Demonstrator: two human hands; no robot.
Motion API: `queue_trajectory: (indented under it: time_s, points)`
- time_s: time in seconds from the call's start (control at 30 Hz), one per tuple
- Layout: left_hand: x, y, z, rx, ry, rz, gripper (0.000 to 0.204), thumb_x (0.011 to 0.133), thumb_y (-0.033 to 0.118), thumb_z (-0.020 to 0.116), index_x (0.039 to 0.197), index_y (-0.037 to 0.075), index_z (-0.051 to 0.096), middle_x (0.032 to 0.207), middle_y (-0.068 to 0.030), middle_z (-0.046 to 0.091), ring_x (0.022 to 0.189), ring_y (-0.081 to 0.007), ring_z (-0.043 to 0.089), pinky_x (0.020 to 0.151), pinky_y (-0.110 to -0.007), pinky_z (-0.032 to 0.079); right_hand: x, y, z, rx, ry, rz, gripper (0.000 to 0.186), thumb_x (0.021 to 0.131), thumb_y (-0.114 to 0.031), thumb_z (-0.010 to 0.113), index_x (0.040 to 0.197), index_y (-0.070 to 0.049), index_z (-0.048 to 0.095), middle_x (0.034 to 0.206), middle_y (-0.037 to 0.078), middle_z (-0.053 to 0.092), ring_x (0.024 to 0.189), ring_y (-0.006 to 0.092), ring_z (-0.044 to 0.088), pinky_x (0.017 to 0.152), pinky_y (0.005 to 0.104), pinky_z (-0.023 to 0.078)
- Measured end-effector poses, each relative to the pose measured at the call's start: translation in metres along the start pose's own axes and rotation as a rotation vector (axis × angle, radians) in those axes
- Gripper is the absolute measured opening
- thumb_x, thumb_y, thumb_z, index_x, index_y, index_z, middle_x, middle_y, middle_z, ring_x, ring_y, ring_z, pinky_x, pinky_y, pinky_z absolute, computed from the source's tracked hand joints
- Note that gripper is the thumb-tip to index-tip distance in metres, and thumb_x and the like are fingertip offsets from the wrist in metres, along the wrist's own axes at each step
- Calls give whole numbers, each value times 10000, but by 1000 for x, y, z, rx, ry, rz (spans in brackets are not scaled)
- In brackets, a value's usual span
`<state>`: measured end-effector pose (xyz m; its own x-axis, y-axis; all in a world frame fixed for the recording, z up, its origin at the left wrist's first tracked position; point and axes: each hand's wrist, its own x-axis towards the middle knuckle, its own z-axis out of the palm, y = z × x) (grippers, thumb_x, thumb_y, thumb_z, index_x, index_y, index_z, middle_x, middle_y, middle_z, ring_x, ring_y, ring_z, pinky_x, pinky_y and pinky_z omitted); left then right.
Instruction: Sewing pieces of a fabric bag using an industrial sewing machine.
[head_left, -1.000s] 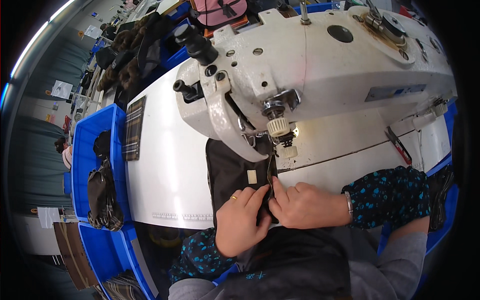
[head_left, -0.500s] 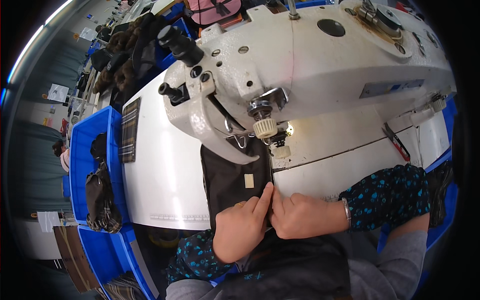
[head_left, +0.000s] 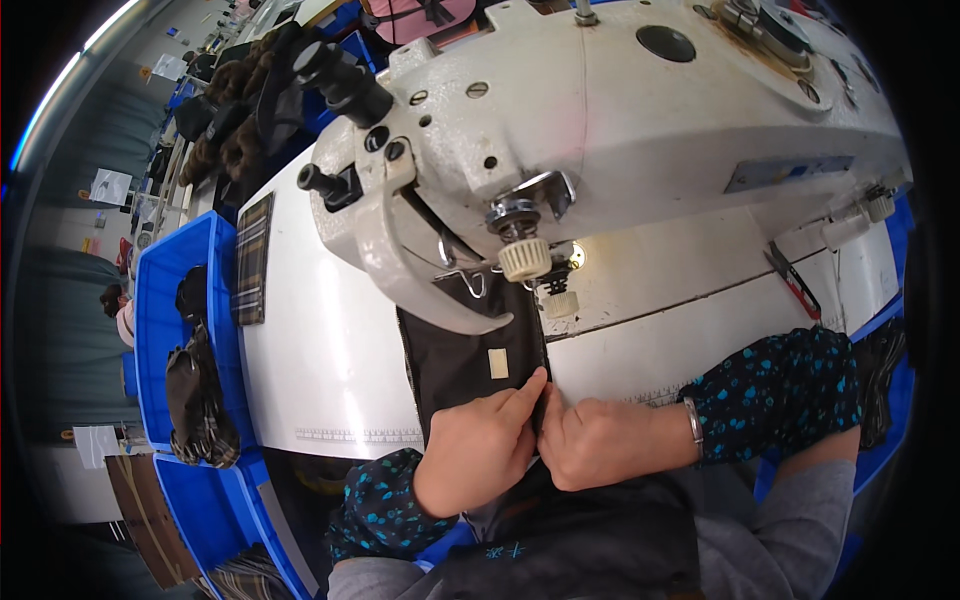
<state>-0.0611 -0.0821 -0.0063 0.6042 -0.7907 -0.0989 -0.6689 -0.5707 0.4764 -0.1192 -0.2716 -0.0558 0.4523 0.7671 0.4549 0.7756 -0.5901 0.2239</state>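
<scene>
A dark brown cloth piece (head_left: 455, 372) with a small cream label (head_left: 498, 363) lies under the head of a white sewing machine (head_left: 640, 130). My left hand (head_left: 475, 450) grips the cloth near its right edge, index finger stretched along that edge. Beside it, my right hand (head_left: 597, 440) is closed, fingers curled and pinching the same edge; the two hands nearly touch. The cloth's far end goes under the presser area, where the machine's curved white lever (head_left: 420, 290) hides part of it. What lies beneath the palms is hidden.
Red-handled snips (head_left: 795, 283) lie on the white table (head_left: 320, 370) at right. A folded plaid piece (head_left: 254, 258) sits at the table's left edge. Blue bins (head_left: 150, 330) holding dark and plaid cloth stand at left. Dark furry items (head_left: 240, 100) are heaped behind.
My view has shifted slightly, so the machine appears a little further left. My right fingers have drawn slightly back toward me along the cloth edge; the left hand stays close to its place.
</scene>
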Motion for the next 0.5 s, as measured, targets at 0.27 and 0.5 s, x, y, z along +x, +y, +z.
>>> queue_trajectory:
  time_s: [0.27, 0.5]
  points:
    - [7, -4, -1, -11, -18, -13, 557, 791, 34, 660, 1347, 21, 629, 848, -123, 688, 725, -334, 686, 614, -425, 536, 0, -1, 5, 52, -1, 42, 442, 645, -244, 590, 789, 157, 710, 825, 428, 669, 469, 222, 600, 419, 301, 448]
    - [29, -17, -6, -40, 17, -21, 499, 847, 37, 634, 1346, 38, 631, 904, -143, 694, 775, -370, 684, 653, -444, 542, 0, 15, 15, -80, -23, 103, 264, 729, -197, 613, 772, 49, 701, 874, 333, 722, 482, 160, 571, 441, 269, 371]
